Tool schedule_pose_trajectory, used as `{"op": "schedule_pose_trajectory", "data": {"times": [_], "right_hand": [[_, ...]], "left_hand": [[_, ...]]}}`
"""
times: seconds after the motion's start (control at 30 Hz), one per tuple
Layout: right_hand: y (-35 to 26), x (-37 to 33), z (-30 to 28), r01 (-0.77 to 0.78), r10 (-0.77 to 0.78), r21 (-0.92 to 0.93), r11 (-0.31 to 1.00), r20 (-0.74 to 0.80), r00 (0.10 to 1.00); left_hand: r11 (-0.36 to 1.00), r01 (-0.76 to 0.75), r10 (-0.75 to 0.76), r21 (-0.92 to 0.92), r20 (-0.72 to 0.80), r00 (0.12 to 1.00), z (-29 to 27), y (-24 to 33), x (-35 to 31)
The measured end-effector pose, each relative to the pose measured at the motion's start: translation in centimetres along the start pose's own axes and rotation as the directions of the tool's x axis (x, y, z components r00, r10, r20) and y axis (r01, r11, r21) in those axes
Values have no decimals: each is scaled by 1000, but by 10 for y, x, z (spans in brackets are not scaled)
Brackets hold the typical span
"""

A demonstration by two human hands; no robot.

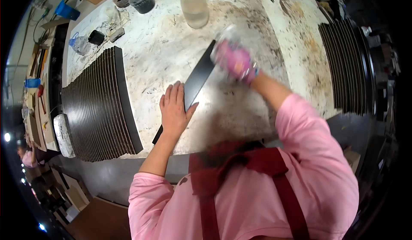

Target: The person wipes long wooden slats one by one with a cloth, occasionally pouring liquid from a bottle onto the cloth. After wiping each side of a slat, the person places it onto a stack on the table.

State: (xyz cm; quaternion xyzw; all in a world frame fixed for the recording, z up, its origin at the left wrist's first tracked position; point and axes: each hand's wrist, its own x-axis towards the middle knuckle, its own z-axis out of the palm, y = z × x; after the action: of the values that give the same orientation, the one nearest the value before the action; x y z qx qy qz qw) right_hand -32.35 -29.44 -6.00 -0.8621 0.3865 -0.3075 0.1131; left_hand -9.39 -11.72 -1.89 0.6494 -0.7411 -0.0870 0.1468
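A long narrow black board (198,82) lies slantwise on the stained white worktable (159,64). My left hand (175,111) rests over its nearer part, fingers stretched out and thumb spread toward the other long edge. At the board's far end is my right hand (235,60), in a pink patterned glove and smeared by motion. It is closed around a pale, whitish thing (224,34) too blurred to name, close to the board's tip.
Stacks of dark boards stand at the left (96,107) and right (345,66). A clear bottle (194,8) of liquid is at the back, with a dark-filled tub (142,1) left of it. A crumpled plastic bottle (80,45) and small black cup (96,37) sit farther left.
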Motion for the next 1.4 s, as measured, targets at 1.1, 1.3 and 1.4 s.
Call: {"op": "schedule_pose_trajectory", "data": {"times": [1.1,1.3,1.4], "right_hand": [[-42,-237,-452,-841,757,-304,448,-371,537],[56,-251,-500,-865,807,-405,297,-378,454],[90,-258,-513,-879,824,-386,279,-374,425]], "left_hand": [[938,-100,60,-331,-128,990,-73,-19,57],[799,422,-362,427,-219,906,-111,-105,-43],[688,654,-665,315,-87,741,-104,-123,-75]]}}
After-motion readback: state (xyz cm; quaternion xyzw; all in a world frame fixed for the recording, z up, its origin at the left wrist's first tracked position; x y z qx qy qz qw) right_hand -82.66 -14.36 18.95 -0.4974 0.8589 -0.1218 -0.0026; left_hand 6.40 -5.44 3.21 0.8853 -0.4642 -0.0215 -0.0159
